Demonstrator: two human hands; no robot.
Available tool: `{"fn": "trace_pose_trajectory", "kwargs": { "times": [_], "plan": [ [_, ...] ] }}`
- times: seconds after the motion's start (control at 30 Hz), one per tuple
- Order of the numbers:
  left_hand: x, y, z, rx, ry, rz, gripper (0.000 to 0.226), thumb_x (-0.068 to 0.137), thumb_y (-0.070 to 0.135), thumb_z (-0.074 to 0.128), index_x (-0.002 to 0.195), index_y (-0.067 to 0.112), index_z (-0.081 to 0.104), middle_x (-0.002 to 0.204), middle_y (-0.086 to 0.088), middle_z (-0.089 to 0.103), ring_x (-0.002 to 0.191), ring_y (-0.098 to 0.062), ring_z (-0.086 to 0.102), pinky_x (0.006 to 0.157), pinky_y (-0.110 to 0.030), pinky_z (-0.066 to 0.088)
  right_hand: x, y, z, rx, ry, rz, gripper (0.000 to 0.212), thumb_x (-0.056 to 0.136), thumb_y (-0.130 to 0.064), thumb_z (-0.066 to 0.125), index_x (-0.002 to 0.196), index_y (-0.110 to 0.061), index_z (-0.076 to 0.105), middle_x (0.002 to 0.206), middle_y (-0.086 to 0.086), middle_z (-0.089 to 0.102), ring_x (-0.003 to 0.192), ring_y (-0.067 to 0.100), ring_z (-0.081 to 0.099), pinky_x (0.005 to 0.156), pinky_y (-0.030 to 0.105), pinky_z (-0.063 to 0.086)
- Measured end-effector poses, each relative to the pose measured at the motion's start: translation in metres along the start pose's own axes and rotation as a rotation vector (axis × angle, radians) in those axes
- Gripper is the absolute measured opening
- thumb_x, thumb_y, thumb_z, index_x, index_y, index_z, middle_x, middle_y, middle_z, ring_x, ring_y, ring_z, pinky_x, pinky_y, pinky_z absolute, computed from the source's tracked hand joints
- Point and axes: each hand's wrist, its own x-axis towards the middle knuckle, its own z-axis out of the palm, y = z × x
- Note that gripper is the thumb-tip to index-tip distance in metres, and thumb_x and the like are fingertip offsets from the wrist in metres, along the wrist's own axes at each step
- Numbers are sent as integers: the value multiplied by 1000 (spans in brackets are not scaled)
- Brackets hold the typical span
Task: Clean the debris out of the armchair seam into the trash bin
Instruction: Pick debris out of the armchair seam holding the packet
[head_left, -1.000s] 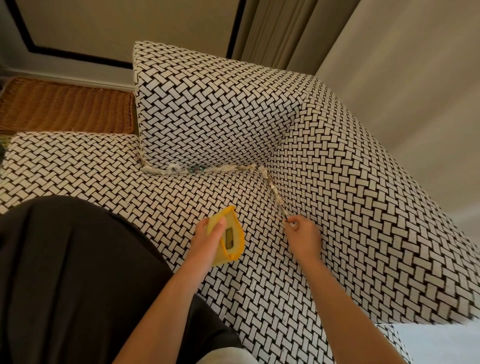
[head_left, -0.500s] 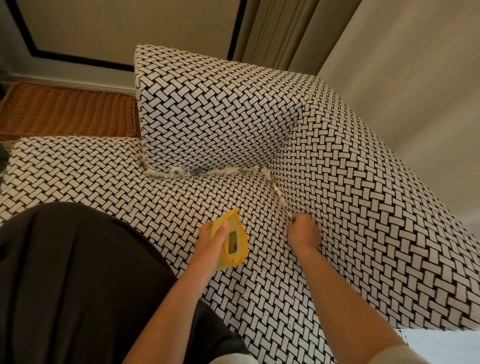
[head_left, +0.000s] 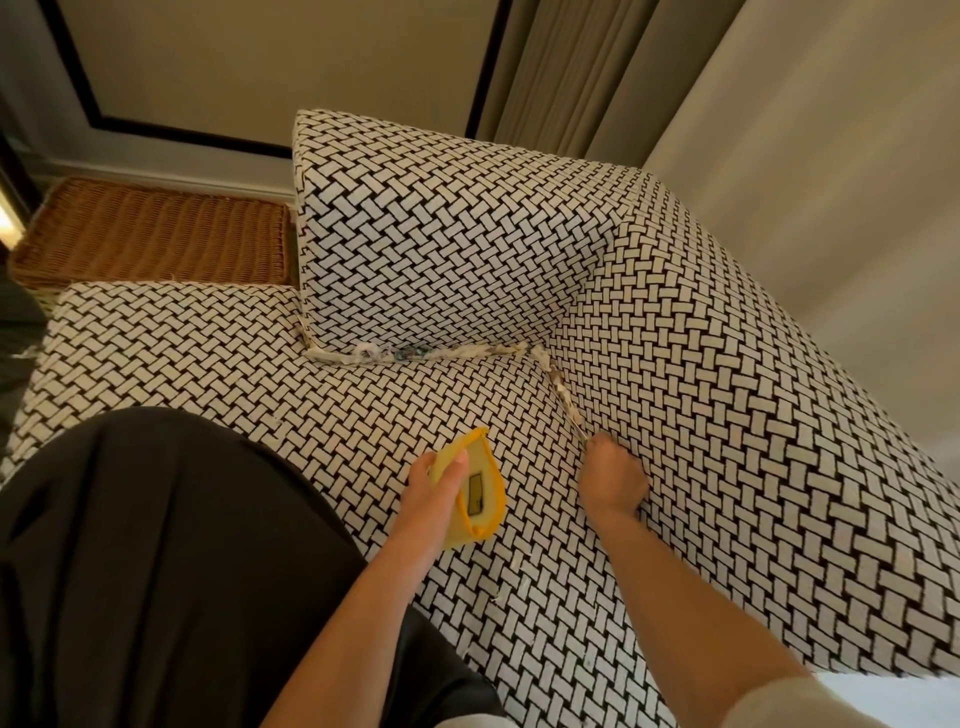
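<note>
Right hand (head_left: 613, 480) has gone from a loose fingertip pinch a second ago to a tight fist, knuckles up, nudged a touch closer along the seam (head_left: 570, 413). It is clamped at the near end of the debris (head_left: 447, 353), where the thin pale strand runs straight into the top of the fist. That debris is a ragged, twisted line of whitish scraps packed along the crease, bending at the corner where the armchair (head_left: 467, 234) back meets its side. Bold black-and-white basketweave fabric all over. Left hand (head_left: 431, 493) hovers over the seat, fingers wrapped round a soft yellow pouch (head_left: 496, 499), thumb holding its mouth agape, something dark and rectangular inside. Brown wicker basket (head_left: 156, 234) sits beyond the seat; smooth dark cloth (head_left: 156, 545) fills the lower left.
</note>
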Motion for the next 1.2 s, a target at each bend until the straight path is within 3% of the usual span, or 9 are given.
{"fn": "trace_pose_trajectory", "kwargs": {
  "times": [0.17, 0.33, 0.53, 0.77, 1.0, 1.2],
  "plan": [
    [2, 0, 1, 13, 5, -6, 53, 92, 51, 35, 138, 27, 25, 131, -8, 39, 108, -23, 41, 78, -35, 36, -6, -1, -9, 152, 55, -30, 26, 98, -33, 38, 99, -14, 56, 65, -5, 51, 55, 11, 44, 43, 19, 23],
    [2, 0, 2, 36, 14, 6, 54, 92, 51, 35, 139, 27, 24, 132, -8, 39, 107, -22, 40, 78, -35, 34, -23, -7, -26, 565, 62, -53, 24, 97, -30, 43, 89, -14, 58, 58, -8, 46, 48, 8, 38, 44, 23, 32],
    [0, 1, 2, 36, 7, 6, 55, 92, 51, 34, 140, 28, 22, 134, -8, 38, 113, -26, 42, 82, -37, 38, -62, -32, -60, 921, -92, -148, 34, 96, -26, 47, 63, -17, 48, 55, -4, 41, 50, 9, 31, 47, 19, 28],
    [-2, 0, 3, 13, 14, 42, 55, 93, 49, 36, 140, 25, 23, 137, -8, 37, 107, -18, 38, 83, -33, 32, -100, -57, -64, 935, -199, -281, 37, 94, -30, 50, 59, -18, 50, 51, -7, 43, 47, 6, 33, 47, 21, 30],
    [-2, -2, 2, 39, -2, 57, 59, 90, 53, 37, 141, 25, 23, 134, -7, 39, 115, -24, 42, 89, -37, 38, -108, -63, -54, 806, -161, -298, 35, 93, -37, 49, 63, -22, 54, 49, -11, 46, 42, 3, 38, 45, 16, 32],
    [-1, -3, 2, 55, 7, 51, 59, 90, 54, 38, 140, 26, 23, 133, -7, 39, 113, -24, 42, 84, -35, 36, -106, -59, -49, 807, -142, -295, 37, 94, -36, 49, 60, -21, 51, 49, -10, 44, 43, 4, 34, 45, 20, 32]
  ]
}}
